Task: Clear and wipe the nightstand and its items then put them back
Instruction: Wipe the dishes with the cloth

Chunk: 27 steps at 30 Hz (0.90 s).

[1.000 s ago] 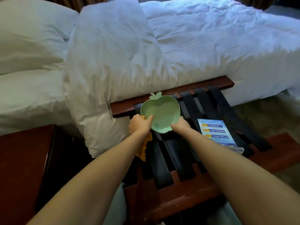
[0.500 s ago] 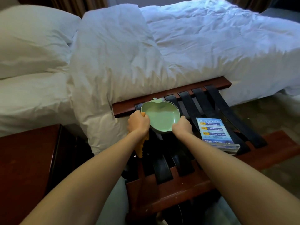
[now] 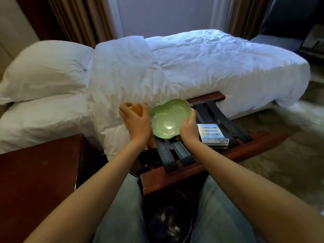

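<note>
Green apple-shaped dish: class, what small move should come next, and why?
Probably sweep the orange cloth into the green apple-shaped dish and wipe its hollow. The right hand grips the dish's near rim, its hollow facing the camera, while the left hand holds the cloth right beside the dish's left rim, not yet inside.

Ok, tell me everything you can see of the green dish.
The dish is pale green, apple-shaped, with a leaf tab on its far rim. It looks glossy, like plastic or glazed ceramic, and is shallow and empty. It is tilted toward the camera over the rack. The right hand grips its right rim; the left hand, holding an orange cloth, touches its left rim.
</note>
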Each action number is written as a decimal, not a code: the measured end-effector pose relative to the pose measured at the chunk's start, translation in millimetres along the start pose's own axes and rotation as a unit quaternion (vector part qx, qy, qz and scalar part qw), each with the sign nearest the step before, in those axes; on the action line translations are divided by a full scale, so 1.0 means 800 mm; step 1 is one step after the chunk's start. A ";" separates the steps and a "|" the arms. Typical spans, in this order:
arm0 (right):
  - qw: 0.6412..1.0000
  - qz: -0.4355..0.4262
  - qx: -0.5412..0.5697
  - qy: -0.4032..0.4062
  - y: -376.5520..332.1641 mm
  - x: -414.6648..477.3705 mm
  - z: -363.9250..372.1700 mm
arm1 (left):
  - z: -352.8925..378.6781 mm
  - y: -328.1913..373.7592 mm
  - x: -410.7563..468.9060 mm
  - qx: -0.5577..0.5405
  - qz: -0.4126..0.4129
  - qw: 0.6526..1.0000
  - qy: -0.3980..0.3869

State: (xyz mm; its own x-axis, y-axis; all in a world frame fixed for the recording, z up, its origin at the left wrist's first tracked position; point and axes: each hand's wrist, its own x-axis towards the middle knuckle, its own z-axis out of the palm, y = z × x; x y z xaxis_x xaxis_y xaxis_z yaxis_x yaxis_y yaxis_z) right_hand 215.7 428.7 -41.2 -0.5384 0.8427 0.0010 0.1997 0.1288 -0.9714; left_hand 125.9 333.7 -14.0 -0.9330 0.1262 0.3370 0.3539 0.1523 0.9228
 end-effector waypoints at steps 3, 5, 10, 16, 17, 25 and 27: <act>0.999 -0.044 -0.004 0.004 -0.019 -0.030 -0.010 | -0.006 0.038 -0.019 0.054 0.138 0.984 -0.102; 0.996 -0.087 -0.011 0.003 -0.034 -0.049 -0.015 | -0.005 0.036 -0.025 0.123 0.245 0.939 -0.208; 0.992 -0.120 -0.046 0.003 -0.060 -0.080 -0.022 | -0.007 0.023 -0.029 0.170 0.301 0.911 -0.223; 0.994 -0.106 -0.007 0.025 -0.063 -0.091 -0.045 | -0.015 0.033 -0.042 0.118 0.432 0.821 -0.354; 0.994 -0.107 -0.003 0.026 -0.066 -0.092 -0.046 | -0.013 0.033 -0.034 0.153 0.433 0.822 -0.337; 0.995 -0.096 0.020 0.031 -0.080 -0.080 -0.054 | -0.010 0.057 -0.035 0.106 0.361 0.821 -0.429; 0.995 -0.090 0.044 0.022 -0.077 -0.081 -0.058 | -0.015 0.056 -0.033 0.104 0.408 0.766 -0.486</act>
State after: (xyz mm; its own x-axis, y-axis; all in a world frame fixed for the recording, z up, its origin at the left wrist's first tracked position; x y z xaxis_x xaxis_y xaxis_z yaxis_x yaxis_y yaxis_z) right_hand 276.5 390.8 29.3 -0.5225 0.8325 0.1843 0.0299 0.2340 -0.9718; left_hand 165.5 325.1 20.8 0.0568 0.9170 0.3947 0.8906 -0.2253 0.3951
